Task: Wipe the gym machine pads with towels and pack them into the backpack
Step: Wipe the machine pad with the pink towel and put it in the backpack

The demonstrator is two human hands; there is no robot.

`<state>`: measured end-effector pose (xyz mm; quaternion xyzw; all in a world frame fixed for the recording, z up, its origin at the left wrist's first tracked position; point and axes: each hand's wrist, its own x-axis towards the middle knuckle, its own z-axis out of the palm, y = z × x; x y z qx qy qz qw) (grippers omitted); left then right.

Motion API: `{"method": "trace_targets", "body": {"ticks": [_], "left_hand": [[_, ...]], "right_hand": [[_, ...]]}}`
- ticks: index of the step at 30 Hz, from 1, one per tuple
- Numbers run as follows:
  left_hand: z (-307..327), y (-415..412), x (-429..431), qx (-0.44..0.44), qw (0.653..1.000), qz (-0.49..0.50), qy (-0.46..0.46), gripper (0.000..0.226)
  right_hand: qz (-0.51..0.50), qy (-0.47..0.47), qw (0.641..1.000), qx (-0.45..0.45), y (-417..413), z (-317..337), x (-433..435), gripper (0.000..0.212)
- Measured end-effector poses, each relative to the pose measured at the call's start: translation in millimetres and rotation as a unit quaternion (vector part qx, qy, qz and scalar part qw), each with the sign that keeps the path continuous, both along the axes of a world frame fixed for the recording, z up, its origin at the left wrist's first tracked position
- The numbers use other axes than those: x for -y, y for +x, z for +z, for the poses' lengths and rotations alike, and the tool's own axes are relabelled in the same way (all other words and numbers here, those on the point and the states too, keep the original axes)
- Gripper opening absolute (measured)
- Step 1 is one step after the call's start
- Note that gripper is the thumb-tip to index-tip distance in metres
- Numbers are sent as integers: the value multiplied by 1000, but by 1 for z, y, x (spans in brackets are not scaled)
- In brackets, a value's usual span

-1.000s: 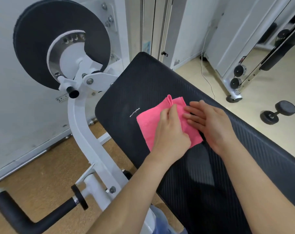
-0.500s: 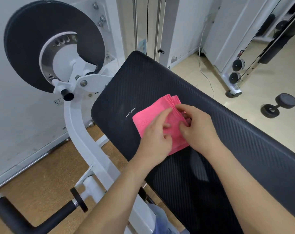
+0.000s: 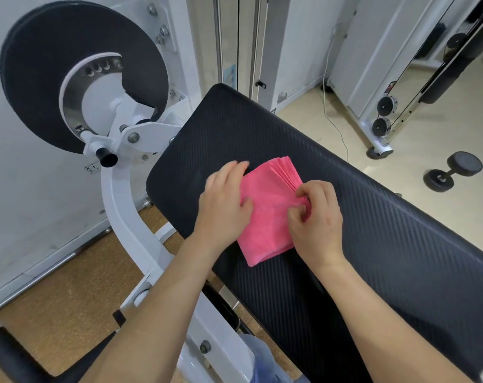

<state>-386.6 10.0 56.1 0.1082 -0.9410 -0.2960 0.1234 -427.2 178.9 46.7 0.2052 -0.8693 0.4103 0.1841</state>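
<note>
Pressing the folded pink towel (image 3: pixel 268 211) flat on the black pad (image 3: pixel 373 230): my left hand (image 3: pixel 223 205) is lying open, my right hand (image 3: pixel 316 217) is pinching its layered edge.

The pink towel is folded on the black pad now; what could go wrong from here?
The pink towel lies near the sloping black pad's lower-left edge; it might slide off toward the floor. The right hand pinches only the stacked layer edges, so the fold may fan open when lifted. The left hand merely rests flat on it.
</note>
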Motion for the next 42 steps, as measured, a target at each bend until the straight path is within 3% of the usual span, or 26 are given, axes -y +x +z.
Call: {"method": "trace_targets", "body": {"ticks": [2,7,12,17,21,25,27,30,33,35,38,42], "left_hand": [[16,-14,-10,-30,997,-68,-12,63],[23,-53,-22,17,985,-164,-46,57],[17,-59,-17,61,990,-102,75,61],[20,-41,-8,89,989,-55,104,33],[25,-2,4,61,960,-88,259,28],[40,19,24,40,927,-121,352,36],[52,17,28,-4,936,-111,334,34],[75,18,25,-153,965,-69,202,23],[72,27,22,-267,961,-59,33,17],[44,39,20,-232,970,-65,-44,24],[-12,64,7,-103,978,-133,-126,34],[-37,78,-15,-52,969,-149,-192,57]], "right_hand": [[-6,1,1000,-22,0,-3,1,28],[-34,53,997,-34,3,-3,4,31],[-42,165,984,47,9,14,-4,33],[-3,315,942,112,-1,32,-6,73],[65,388,908,146,-3,43,-5,38],[251,234,868,358,-16,83,-13,15],[268,222,886,306,-24,104,-12,13],[222,213,948,76,-26,124,-5,23],[194,208,948,-140,-17,115,-4,31],[210,282,914,-201,-11,81,-15,32],[287,380,858,-193,1,28,-40,27],[292,385,851,-204,10,15,-48,25]]}}
